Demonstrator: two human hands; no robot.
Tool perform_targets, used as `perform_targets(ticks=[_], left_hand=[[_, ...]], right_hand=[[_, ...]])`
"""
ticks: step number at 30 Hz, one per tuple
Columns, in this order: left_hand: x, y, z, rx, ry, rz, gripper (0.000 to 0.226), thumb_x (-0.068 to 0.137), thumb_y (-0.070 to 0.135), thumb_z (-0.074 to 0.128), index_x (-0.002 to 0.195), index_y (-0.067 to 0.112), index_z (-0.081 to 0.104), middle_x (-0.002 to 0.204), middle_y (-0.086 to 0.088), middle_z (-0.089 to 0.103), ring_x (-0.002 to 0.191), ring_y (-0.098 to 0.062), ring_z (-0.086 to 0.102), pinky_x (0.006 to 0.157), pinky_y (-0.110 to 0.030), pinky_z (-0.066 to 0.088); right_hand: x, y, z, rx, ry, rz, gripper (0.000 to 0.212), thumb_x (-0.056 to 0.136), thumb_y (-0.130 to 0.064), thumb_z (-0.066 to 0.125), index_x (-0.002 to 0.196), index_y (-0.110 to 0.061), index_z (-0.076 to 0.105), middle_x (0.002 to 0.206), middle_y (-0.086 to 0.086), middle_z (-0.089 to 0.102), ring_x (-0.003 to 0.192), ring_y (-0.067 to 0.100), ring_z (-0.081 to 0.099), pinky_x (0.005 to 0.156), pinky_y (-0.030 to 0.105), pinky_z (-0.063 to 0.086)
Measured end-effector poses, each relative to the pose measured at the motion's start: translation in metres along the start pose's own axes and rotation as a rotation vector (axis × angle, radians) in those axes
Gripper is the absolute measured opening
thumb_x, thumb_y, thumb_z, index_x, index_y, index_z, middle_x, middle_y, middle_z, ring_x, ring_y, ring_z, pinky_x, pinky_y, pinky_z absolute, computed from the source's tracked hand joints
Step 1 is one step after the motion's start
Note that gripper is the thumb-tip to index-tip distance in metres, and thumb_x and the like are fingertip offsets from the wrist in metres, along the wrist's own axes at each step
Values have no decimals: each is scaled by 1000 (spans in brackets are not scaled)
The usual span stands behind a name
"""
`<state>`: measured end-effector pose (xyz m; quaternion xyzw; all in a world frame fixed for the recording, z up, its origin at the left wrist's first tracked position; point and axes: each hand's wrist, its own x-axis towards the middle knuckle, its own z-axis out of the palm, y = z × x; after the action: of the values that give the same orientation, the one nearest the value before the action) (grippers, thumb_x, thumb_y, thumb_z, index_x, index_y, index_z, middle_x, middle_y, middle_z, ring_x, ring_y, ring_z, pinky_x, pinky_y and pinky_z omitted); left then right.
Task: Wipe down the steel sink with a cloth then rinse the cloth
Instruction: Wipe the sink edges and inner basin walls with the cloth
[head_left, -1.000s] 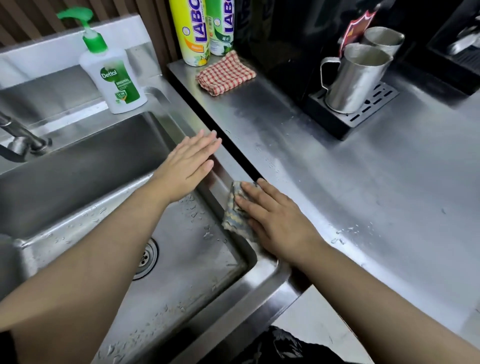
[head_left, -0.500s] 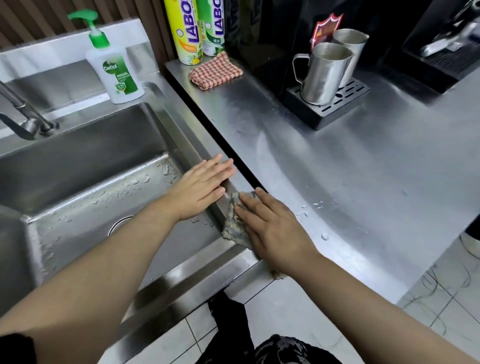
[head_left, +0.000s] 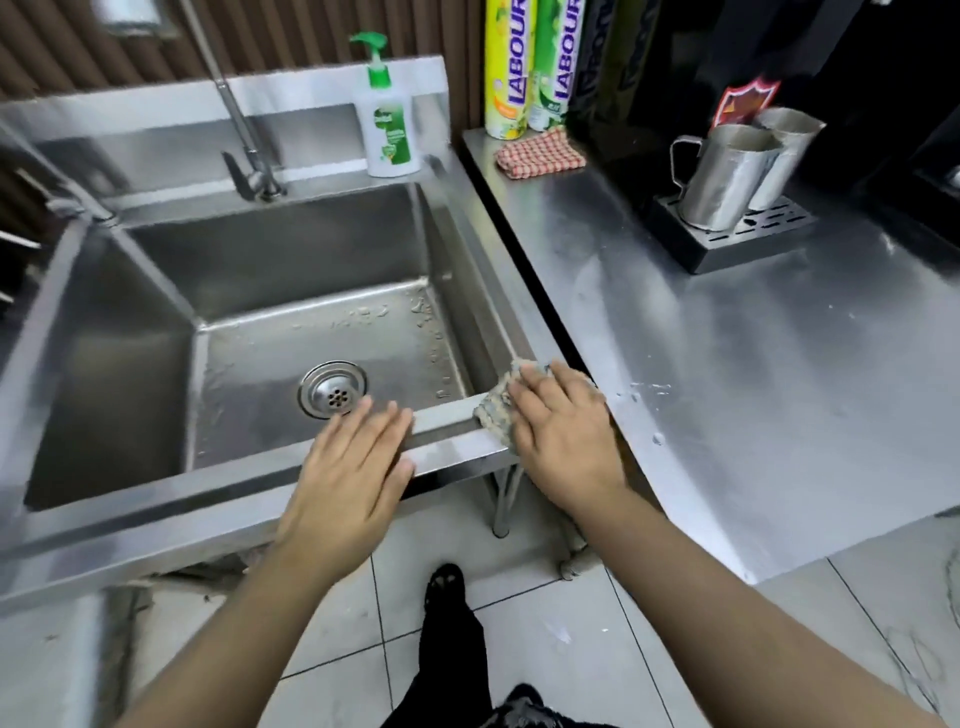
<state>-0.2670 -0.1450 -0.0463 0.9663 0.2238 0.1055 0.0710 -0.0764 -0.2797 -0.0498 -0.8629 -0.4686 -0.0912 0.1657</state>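
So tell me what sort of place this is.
Probably a café or commercial kitchen wash area: a deep freestanding stainless steel sink, two steel milk-frothing jugs on a black drip tray, and tall detergent bottles along the steel counter.

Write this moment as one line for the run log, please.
step: wiping sink rim | right hand: flat on cloth at near right corner | left hand: flat, empty, on sink front rim | rinse: not yet done
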Motion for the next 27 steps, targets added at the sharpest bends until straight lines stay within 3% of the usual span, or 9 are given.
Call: perform_targets(ticks=[3,6,11,15,22,27], left_hand=[[-31,-2,5,45,38,-214,52,95,37,27,135,10,47,138,-9,51,134,-26,33,108,-42,23],[-37,-5,11,95,10,-275,54,95,37,25,135,8,47,138,-10,51,132,-27,38,107,-41,24],[-38,-5,11,118,-16,-270,58,98,40,14,131,10,51,135,-8,54,127,-27,47,105,-38,24],[-37,-6,10,98,17,-249,60,98,41,12,128,10,54,135,-7,54,129,-26,44,104,-37,25],[-77,-49,-10,40,152,-373,49,96,35,24,132,13,48,139,-6,49,137,-22,28,108,-38,22],[-120,-102,-35,31,204,-552,54,96,39,20,136,12,46,144,-5,43,140,-22,25,112,-43,21]], right_hand=[[4,-44,13,48,-94,-158,44,81,-34,39,108,-18,69,110,5,68,106,32,60,89,39,50],[4,-58,17,91,-179,-291,43,85,-36,40,112,-17,67,114,7,67,105,33,61,89,42,52],[1,10,-4,65,-79,-168,46,85,-37,39,112,-16,68,113,7,68,107,33,61,94,43,48],[0,-4,2,16,-85,-124,44,85,-36,39,111,-14,68,113,8,67,108,35,59,91,46,49],[3,-88,22,118,-219,-422,51,86,-47,40,119,-17,64,119,5,65,110,31,60,94,43,49],[3,-57,10,160,-175,-384,49,87,-46,45,117,-13,65,118,7,65,108,33,60,96,40,46]])
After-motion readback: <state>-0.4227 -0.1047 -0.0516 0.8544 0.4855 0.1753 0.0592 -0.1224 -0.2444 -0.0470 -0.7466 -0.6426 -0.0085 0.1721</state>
